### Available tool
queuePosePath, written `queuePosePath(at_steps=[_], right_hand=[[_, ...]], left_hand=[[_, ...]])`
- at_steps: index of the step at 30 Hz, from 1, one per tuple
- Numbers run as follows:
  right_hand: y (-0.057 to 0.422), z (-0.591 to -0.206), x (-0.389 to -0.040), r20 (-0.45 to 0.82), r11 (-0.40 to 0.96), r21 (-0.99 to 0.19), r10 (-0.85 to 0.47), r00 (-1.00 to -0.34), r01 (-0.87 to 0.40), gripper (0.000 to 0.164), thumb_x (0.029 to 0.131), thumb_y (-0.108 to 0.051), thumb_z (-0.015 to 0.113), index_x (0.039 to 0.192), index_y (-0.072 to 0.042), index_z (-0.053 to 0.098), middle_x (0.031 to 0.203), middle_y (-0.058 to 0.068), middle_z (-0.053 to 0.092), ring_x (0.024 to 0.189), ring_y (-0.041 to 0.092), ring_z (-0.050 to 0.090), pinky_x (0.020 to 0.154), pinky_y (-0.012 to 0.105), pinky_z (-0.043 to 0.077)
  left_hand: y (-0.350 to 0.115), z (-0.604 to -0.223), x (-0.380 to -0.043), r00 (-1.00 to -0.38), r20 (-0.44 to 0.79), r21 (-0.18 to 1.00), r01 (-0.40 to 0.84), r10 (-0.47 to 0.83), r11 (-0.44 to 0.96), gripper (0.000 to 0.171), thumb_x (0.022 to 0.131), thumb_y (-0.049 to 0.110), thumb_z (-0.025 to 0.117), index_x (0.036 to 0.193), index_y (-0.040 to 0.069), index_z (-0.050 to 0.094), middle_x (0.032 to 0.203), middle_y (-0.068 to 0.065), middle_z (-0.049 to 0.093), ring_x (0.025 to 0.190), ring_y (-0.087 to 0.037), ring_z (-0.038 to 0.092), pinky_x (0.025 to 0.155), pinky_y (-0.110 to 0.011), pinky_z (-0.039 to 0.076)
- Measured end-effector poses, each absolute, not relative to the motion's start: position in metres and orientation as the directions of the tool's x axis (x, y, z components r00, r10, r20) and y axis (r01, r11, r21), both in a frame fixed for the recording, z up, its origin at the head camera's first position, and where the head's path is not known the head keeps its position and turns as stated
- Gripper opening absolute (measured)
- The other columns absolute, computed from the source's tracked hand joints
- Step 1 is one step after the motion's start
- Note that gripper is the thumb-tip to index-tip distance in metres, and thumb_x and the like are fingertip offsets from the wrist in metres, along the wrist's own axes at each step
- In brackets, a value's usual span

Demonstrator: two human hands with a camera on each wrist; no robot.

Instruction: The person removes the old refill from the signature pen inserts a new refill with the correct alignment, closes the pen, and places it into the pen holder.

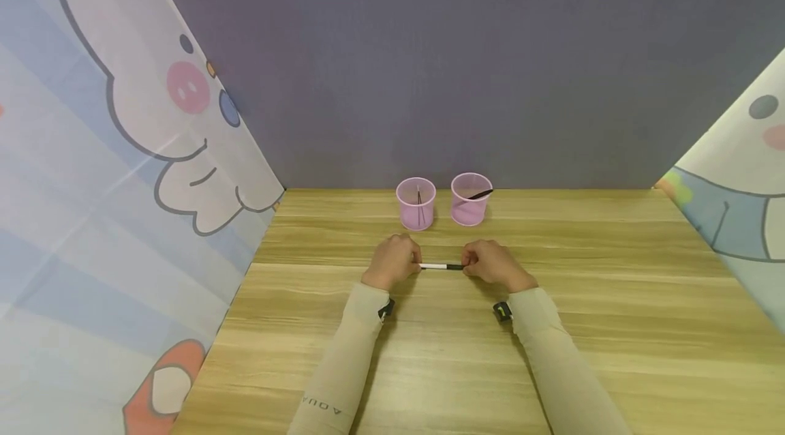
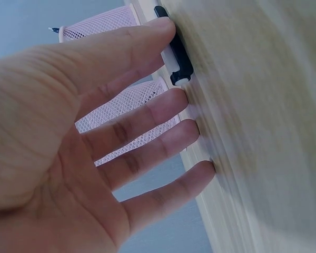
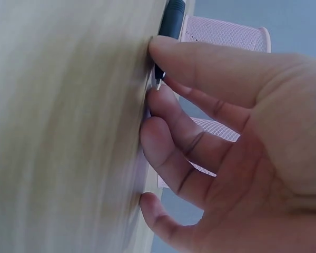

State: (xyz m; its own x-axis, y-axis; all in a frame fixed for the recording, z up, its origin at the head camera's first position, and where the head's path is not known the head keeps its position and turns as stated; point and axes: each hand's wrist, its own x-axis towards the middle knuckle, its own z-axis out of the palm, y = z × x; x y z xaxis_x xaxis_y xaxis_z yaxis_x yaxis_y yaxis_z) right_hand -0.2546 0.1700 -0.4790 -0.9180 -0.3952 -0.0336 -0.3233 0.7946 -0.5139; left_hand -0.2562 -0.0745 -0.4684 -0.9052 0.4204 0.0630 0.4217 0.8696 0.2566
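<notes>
A white and black ballpoint pen (image 1: 434,266) lies level, low over the wooden table, between the two hands. My left hand (image 1: 394,262) pinches its clip end between thumb and index finger; the other fingers stretch out near the tabletop in the left wrist view, where the black clip (image 2: 185,64) shows. At the opposite end, my right hand (image 1: 492,263) pinches the black grip (image 3: 172,22) of the pen, thumb in front and index finger mostly hidden behind. The metal tip (image 3: 158,84) pokes out below that thumb, and the remaining fingers are bent.
Behind the hands stand two pink mesh cups. The left cup (image 1: 416,213) shows thin dark lines inside; a black pen (image 1: 481,195) leans in the right cup (image 1: 468,211). A grey wall (image 1: 454,67) rises behind the table (image 1: 454,380), with printed cloth (image 1: 122,217) at the sides.
</notes>
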Motion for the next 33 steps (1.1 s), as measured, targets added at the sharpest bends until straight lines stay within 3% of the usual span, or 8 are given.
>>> queuePosePath(at_steps=[22, 33], right_hand=[[0.176, -0.477, -0.256, 0.054, 0.753, -0.542, -0.412, -0.909, -0.374, 0.005, 0.090, -0.012, 0.075, 0.087, -0.011, 0.071, 0.077, -0.003, 0.070, 0.072, 0.010, 0.060, 0.072, 0.034, 0.050], [0.179, -0.467, -0.253, 0.082, 0.754, -0.534, -0.404, -0.911, -0.383, 0.011, 0.096, -0.015, 0.070, 0.100, -0.008, 0.077, 0.084, 0.000, 0.072, 0.075, 0.011, 0.059, 0.072, 0.034, 0.050]], left_hand=[[-0.078, -0.468, -0.264, -0.893, 0.072, 0.315, 0.442, 0.443, 0.840, 0.006, 0.089, 0.020, 0.080, 0.094, 0.016, 0.077, 0.092, 0.002, 0.075, 0.086, -0.015, 0.068, 0.080, -0.034, 0.056], [-0.085, -0.462, -0.266, -0.875, 0.139, 0.385, 0.479, 0.463, 0.789, 0.008, 0.091, 0.017, 0.077, 0.098, 0.013, 0.081, 0.099, -0.002, 0.079, 0.094, -0.019, 0.072, 0.085, -0.037, 0.058]])
